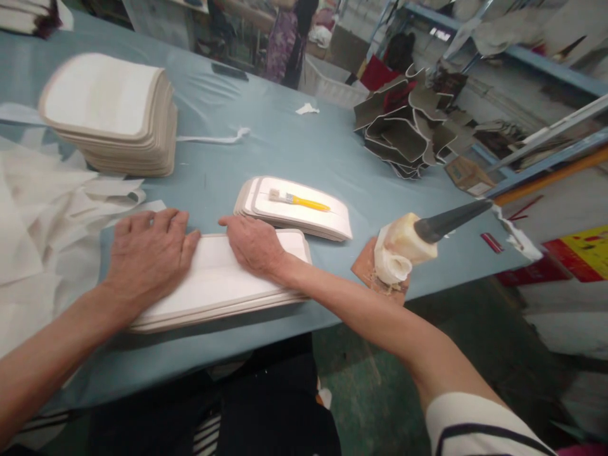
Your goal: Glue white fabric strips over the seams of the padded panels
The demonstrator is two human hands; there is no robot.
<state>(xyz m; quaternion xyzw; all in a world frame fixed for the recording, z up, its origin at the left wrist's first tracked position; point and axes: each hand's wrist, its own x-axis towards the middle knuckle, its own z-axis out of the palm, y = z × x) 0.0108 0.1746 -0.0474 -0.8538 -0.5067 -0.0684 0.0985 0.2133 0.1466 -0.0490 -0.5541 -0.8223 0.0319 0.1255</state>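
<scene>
A low stack of long white panels with beige edges [209, 278] lies at the table's near edge. My left hand [151, 253] rests flat on its left end, fingers spread a little. On the upper right part of the same stack lies my right hand [254, 246], its fingers pointing left and partly hidden under the back of the hand; whether they pinch anything is hidden. Just behind, a yellow-handled brush [306, 202] lies on a smaller stack of white panels [332, 221].
Blue-covered table [275, 145] with a tall panel stack [104, 95] at back left and white fabric strips [28, 234] at left. A glue container [403, 247] with a dark handle stands right; grey folded pieces [403, 133] lie behind. A person [284, 44] is beyond the table.
</scene>
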